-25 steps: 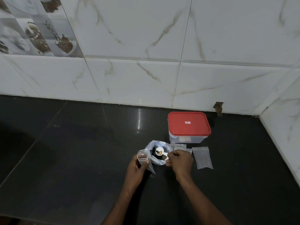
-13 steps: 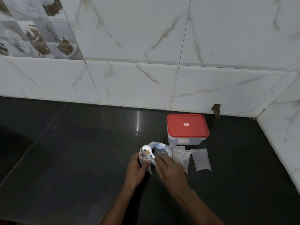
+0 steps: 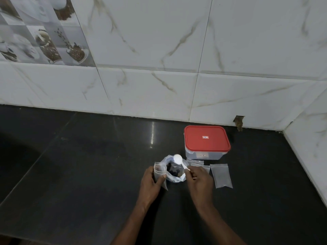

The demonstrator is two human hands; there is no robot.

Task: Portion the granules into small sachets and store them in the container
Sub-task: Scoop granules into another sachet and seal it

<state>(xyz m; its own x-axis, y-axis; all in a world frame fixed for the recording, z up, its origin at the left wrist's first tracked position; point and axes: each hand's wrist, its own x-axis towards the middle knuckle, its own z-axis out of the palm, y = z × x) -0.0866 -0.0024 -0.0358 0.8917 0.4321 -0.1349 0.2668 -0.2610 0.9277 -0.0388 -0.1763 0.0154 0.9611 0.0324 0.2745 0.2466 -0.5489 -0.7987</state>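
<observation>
— Gripping what, nearest?
— Left hand (image 3: 150,183) pinches open sachet (image 3: 160,172) upright; right hand (image 3: 200,181) pinches white spoon (image 3: 177,159) over granule bag (image 3: 174,173) between them. Empty sachets (image 3: 221,175) just right. Beyond: container (image 3: 203,155), red lid (image 3: 207,138) on, near wall (image 3: 159,85)

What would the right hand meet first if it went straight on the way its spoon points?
Probably the open granule bag: the right hand aims its white spoon forward-left over it. Height above the bag is unclear.
</observation>
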